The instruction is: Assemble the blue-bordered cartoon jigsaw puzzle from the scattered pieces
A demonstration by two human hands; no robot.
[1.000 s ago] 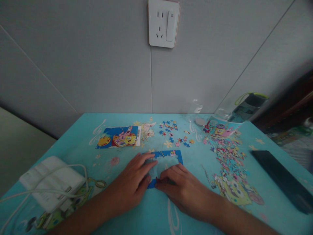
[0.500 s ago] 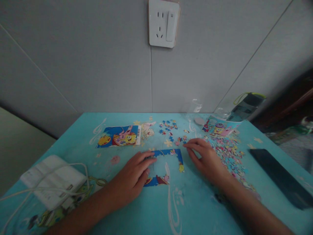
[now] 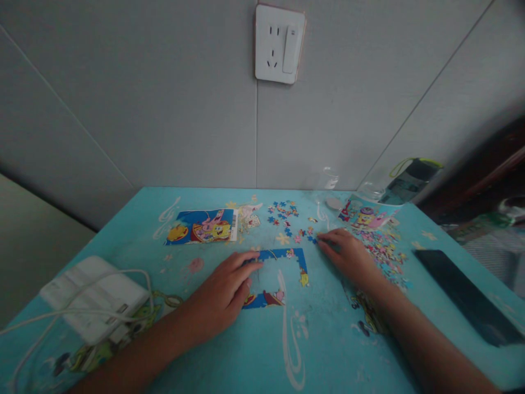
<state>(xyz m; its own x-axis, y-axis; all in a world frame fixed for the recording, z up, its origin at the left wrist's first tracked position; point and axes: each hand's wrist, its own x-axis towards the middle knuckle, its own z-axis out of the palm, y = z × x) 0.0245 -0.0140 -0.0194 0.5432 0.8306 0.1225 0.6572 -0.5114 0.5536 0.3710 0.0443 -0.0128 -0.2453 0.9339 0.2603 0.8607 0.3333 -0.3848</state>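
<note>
My left hand [image 3: 225, 290] lies over the left side of a partly joined jigsaw frame [image 3: 301, 260], its fingers stretched out and slightly apart. That side of the frame is hidden beneath the hand. The visible strips are mostly blue, with a yellow patch at the right. My right hand [image 3: 348, 254] is open, thumb and fingers a little apart. Its fingertips are beside a few loose puzzle pieces [image 3: 308, 234], close to or touching a blue one. A wider heap of mixed pieces [image 3: 385, 251] spreads behind and to the right of that hand.
A cartoon picture card [image 3: 205, 226] lies at the back left. More blue pieces [image 3: 283, 210] are scattered at the back. A white power bank [image 3: 94, 298] with a cable sits at left. On the right are a dark flat case [image 3: 467, 295], a bottle [image 3: 410, 180] and a curved printed sheet [image 3: 369, 214].
My right hand has moved slightly right and forward, its fingertips now by the loose blue pieces. My left hand stays on the jigsaw. The whole view has shifted slightly.
</note>
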